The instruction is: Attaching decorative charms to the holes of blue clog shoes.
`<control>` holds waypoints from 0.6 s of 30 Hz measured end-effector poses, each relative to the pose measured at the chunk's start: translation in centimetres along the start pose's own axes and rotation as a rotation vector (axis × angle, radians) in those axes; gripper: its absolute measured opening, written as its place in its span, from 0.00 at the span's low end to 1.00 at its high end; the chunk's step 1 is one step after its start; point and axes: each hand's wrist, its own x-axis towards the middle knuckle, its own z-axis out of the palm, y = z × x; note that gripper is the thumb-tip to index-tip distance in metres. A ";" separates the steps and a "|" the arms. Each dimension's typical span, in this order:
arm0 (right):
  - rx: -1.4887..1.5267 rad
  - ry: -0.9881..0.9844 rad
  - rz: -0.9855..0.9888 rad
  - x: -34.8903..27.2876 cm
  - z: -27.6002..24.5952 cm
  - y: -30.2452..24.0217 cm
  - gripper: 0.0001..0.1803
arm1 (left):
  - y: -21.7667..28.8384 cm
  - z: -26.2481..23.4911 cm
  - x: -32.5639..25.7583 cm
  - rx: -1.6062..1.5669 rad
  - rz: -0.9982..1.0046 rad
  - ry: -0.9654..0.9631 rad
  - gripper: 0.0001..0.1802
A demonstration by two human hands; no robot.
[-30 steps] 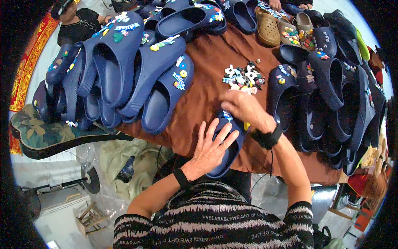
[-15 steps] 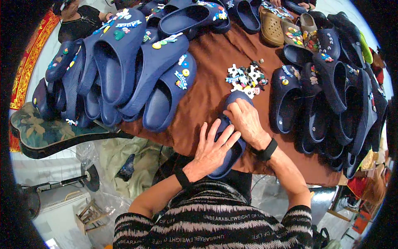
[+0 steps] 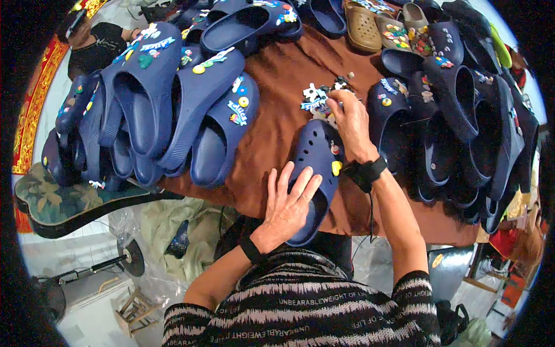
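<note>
A dark blue clog [image 3: 315, 141] lies toe away from me at the table's front edge, with a yellow charm and a small red-and-white charm on its right side. My left hand [image 3: 287, 199] rests across its opening, fingers spread and stretched out on the shoe. Beyond the toe is a small heap of shoe charms [image 3: 313, 94], white, black and blue. My right hand [image 3: 351, 124] reaches into the heap with thumb and fingers bent together in a pinch; whatever sits between the fingertips is hidden.
Decorated blue clogs [image 3: 144, 87] are piled at the left, and more dark clogs [image 3: 439, 133] stand at the right. Brown clogs [image 3: 363, 28] sit at the back. Brown cloth [image 3: 272, 115] covers the table. A person [image 3: 95, 46] is at the far left, and a patterned stool seat [image 3: 52, 199] stands below.
My right hand has moved off the clog's toe, away from me to the charm heap, uncovering the yellow charm. My left hand has slid slightly nearer to me on the shoe.
</note>
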 end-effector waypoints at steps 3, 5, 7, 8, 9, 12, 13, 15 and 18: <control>-0.063 -0.089 -0.026 -0.8 -1.1 -0.1 0.11 | -0.1 0.0 -0.1 0.004 -0.010 -0.015 0.34; 0.001 -0.178 -0.068 -2.5 -2.0 -1.0 0.10 | -0.1 0.0 -0.2 0.008 -0.021 -0.024 0.34; -0.086 -0.321 -0.021 -4.7 -3.0 -2.8 0.10 | -0.3 0.0 -0.4 0.011 -0.022 -0.021 0.34; -0.129 -0.340 -0.026 -5.8 -3.6 -3.3 0.10 | -0.2 0.1 -0.3 0.002 -0.016 -0.022 0.34; -0.149 -0.301 -0.070 -6.7 -3.8 -3.6 0.11 | -0.1 0.1 -0.2 0.002 -0.029 -0.024 0.35; -0.178 -0.261 -0.120 -7.9 -3.9 -3.7 0.13 | 0.0 0.1 -0.2 0.004 -0.037 -0.031 0.36; -0.180 -0.300 -0.078 -7.6 -3.9 -3.8 0.13 | -0.1 0.1 -0.2 0.003 -0.038 -0.024 0.36; -0.175 -0.346 -0.018 -7.2 -3.7 -3.6 0.13 | -0.2 0.2 -0.3 0.007 -0.037 -0.015 0.36; -0.174 -0.369 0.075 -6.5 -3.3 -3.0 0.14 | -0.1 0.3 -0.3 0.020 -0.048 -0.024 0.36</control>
